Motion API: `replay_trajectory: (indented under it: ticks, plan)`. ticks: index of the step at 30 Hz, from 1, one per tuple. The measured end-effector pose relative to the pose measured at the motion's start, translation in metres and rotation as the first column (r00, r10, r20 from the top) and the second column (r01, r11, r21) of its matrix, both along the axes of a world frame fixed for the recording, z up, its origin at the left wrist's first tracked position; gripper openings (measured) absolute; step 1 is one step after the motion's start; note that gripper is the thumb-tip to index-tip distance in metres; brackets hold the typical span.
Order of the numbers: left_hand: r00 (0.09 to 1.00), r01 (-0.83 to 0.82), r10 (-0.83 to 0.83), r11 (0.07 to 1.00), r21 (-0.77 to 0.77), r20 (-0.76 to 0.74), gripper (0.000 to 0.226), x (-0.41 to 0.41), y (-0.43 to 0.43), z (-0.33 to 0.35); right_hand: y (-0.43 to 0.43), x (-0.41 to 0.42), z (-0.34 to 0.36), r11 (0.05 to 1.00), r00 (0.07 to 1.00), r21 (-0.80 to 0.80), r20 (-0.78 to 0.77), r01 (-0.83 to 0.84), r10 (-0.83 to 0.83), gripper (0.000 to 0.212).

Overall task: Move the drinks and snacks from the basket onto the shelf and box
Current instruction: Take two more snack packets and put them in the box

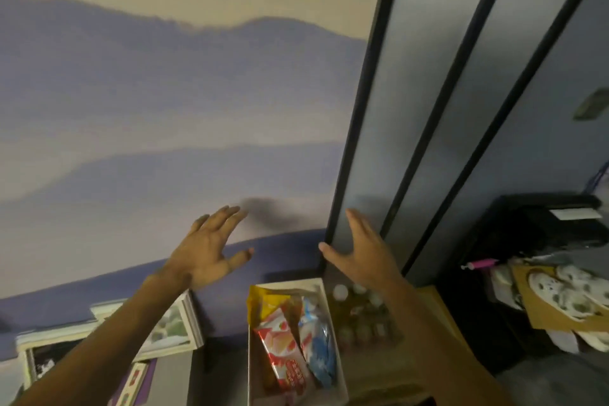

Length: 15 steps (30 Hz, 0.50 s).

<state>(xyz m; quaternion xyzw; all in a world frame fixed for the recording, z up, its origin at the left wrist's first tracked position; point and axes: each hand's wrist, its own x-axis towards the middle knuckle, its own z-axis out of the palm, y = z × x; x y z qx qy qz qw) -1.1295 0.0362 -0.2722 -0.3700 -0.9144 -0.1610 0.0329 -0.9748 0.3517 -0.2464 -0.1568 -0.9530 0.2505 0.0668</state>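
Left hand [211,250] and right hand [362,250] raised, grip released, empty; snack packets [283,349] lie in the box [286,282], drink bottles [359,310] stand on the shelf [438,310] just beside its right wall; basket unseen, task likely near done.

Snack packets [284,351] in the box [290,283], bottles [359,315] on the shelf [436,308] just right of it, wall [164,109] behind both.

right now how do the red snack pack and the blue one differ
The red pack is red and pink with strawberry pictures; the blue pack is blue and white. The red pack lies near the middle of the white box; the blue pack lies along its right wall. Both lie lengthwise.
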Motion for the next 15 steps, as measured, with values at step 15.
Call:
replay_trajectory:
  ticks: [15]
  plan:
    - [0.992,-0.057,0.066,0.994,0.091,-0.105,0.09,0.012,-0.05,0.16,-0.046,0.023,0.164,0.994,0.995,0.104,-0.086,-0.039,0.048,0.11]
